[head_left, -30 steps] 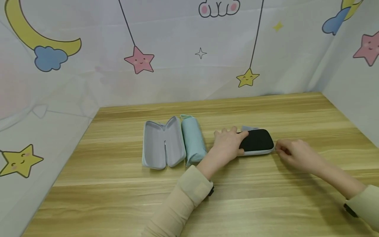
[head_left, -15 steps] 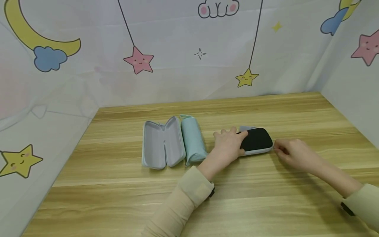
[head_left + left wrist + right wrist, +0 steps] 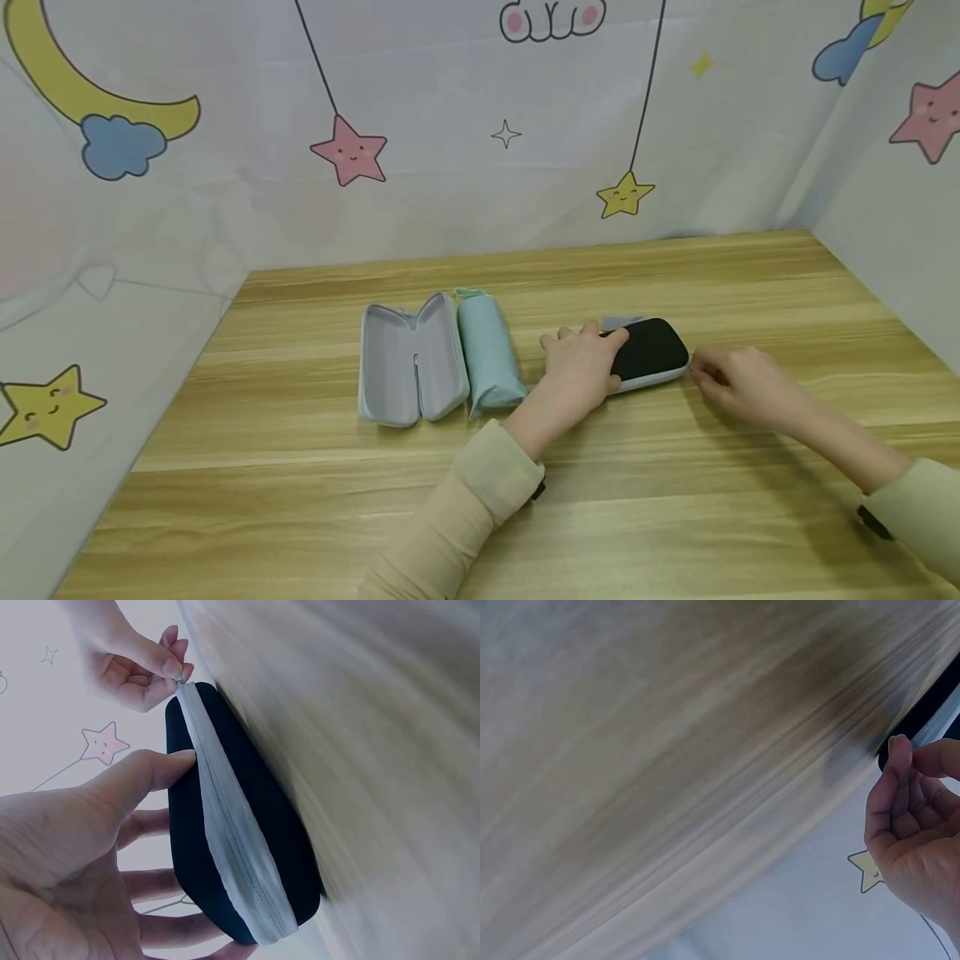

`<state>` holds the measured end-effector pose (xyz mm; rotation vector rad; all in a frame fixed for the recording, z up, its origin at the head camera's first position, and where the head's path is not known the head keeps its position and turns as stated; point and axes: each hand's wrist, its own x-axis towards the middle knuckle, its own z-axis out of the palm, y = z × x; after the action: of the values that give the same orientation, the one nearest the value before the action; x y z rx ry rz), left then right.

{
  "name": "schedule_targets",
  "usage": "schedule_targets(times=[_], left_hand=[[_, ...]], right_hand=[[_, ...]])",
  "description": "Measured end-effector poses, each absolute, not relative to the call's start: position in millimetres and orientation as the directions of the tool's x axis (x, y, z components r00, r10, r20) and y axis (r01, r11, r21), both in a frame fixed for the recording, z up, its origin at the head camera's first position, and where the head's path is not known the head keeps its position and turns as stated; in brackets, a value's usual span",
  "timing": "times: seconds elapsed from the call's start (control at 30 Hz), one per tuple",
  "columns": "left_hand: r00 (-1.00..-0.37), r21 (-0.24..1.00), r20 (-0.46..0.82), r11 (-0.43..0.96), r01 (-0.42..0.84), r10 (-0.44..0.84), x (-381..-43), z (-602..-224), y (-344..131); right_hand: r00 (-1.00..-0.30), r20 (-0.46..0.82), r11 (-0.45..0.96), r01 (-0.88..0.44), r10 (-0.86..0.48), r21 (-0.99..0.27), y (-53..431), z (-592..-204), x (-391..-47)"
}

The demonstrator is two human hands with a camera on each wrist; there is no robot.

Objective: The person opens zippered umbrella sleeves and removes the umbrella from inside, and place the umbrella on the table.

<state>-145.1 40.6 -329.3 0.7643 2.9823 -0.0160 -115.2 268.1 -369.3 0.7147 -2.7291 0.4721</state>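
A black zip case point(image 3: 651, 348) with a pale grey zipper band point(image 3: 225, 795) lies right of the table's middle. Over its left end, my left hand point(image 3: 576, 367) grips it with spread fingers, the thumb on the near side beside the band. In the left wrist view the zipper runs closed along the visible side. At the case's right end my right hand point(image 3: 738, 385) pinches the small zipper pull point(image 3: 179, 680) between thumb and curled index finger. Behind the case a short grey strap point(image 3: 621, 322) sticks out.
An opened pale grey-lined case point(image 3: 388, 367) lies left of centre on the wooden table point(image 3: 315, 500). Beside it rests a light blue-green pouch point(image 3: 489, 350) with a loop at its far end. A printed white curtain point(image 3: 435, 217) stands behind the table.
The black case's right end has swung slightly away and to the left. My right hand has shifted a little left along with it; my left hand keeps its hold.
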Motion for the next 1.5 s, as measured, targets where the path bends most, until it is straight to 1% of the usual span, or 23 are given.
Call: schedule_targets(times=[0.67,1.23,1.4,1.5], left_hand=[[-0.877,-0.022,-0.022,0.876,0.481,0.481,-142.1,-330.3,38.6],[-0.881,-0.03,0.001,0.88,0.474,0.474,-139.9,-329.9,41.4],[-0.884,-0.051,-0.011,0.882,0.468,0.468,-139.2,-329.7,42.9],[-0.883,-0.063,-0.053,0.88,0.47,0.467,-141.5,-330.4,42.4]], right_hand=[[-0.849,0.339,0.836,-0.494,-0.405,-0.24,266.3,-367.9,-120.9],[-0.875,0.287,0.85,-0.462,-0.39,-0.252,265.0,-364.3,-122.7],[-0.893,0.236,0.855,-0.439,-0.382,-0.277,264.7,-362.0,-123.4],[-0.905,0.198,0.858,-0.42,-0.376,-0.296,263.3,-361.6,-125.0]])
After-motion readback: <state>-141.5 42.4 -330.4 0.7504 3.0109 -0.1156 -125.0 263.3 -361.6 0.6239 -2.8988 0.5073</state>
